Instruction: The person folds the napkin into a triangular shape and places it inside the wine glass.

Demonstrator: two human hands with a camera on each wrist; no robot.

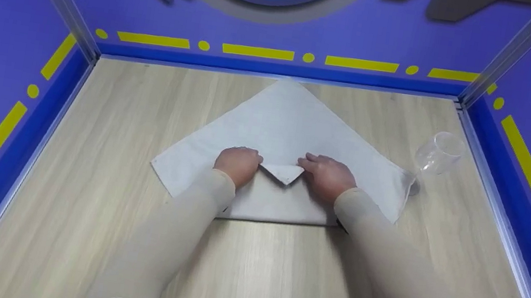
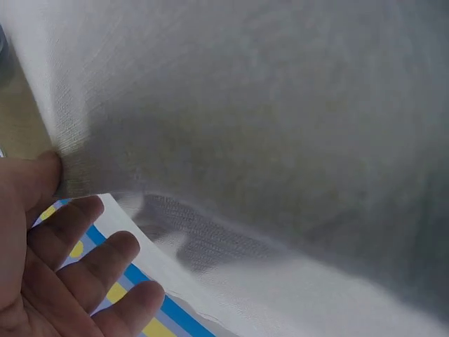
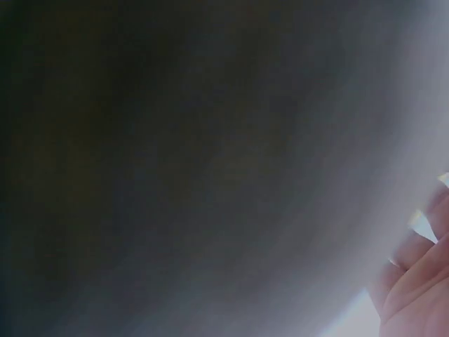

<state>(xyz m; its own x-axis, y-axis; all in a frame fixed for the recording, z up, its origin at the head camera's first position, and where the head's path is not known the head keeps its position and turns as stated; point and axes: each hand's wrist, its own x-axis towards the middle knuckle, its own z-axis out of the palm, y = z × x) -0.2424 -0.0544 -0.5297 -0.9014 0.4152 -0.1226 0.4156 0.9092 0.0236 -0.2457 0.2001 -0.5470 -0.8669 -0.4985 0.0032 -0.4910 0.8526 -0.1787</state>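
Note:
A white cloth napkin (image 1: 281, 119) lies spread on the table, one corner pointing to the back and a straight folded edge at the front. Near its middle, a small corner flap (image 1: 287, 175) points toward the front. My left hand (image 1: 237, 164) pinches the cloth left of this flap; in the left wrist view the thumb (image 2: 43, 172) presses on the fabric, other fingers apart from it. On the flap's other side, my right hand (image 1: 327, 176) pinches the cloth. Fabric fills most of the right wrist view, hiding those fingertips; part of the palm (image 3: 421, 295) shows.
A clear stemmed glass (image 1: 439, 152) stands at the right, its foot close against the napkin's right corner. Blue-purple panels (image 1: 315, 34) with yellow marks enclose the wooden table (image 1: 111, 146) at the back and both sides.

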